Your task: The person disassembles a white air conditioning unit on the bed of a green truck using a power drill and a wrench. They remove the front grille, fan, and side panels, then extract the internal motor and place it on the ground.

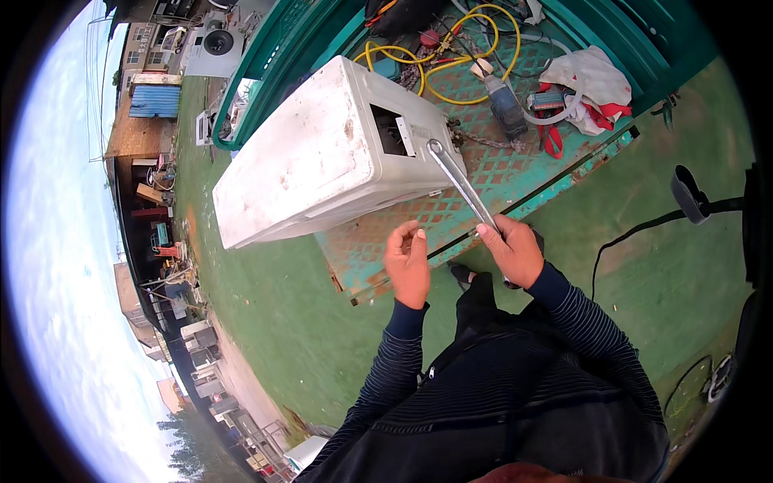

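My right hand [515,249] grips the lower end of a long silver wrench [463,187]. The wrench's rounded head points up and away, close to a white box-shaped appliance casing [298,153]. That casing lies tilted on a worn green metal cargo bed [366,251], and a dark rectangular opening [388,130] shows in its right end. To the left of the wrench, my left hand [409,264] hovers over the bed's near edge, apart from the casing. Its fingers are curled, thumb close to the fingertips; anything small between them cannot be made out.
On the bed behind the casing lie a yellow hose [475,56], a grey-blue power tool [506,109] and a white and red cloth bundle [592,84]. Green side rails [258,72] bound the bed. A black strap [636,229] hangs at the right. Old appliances [213,44] stand farther off.
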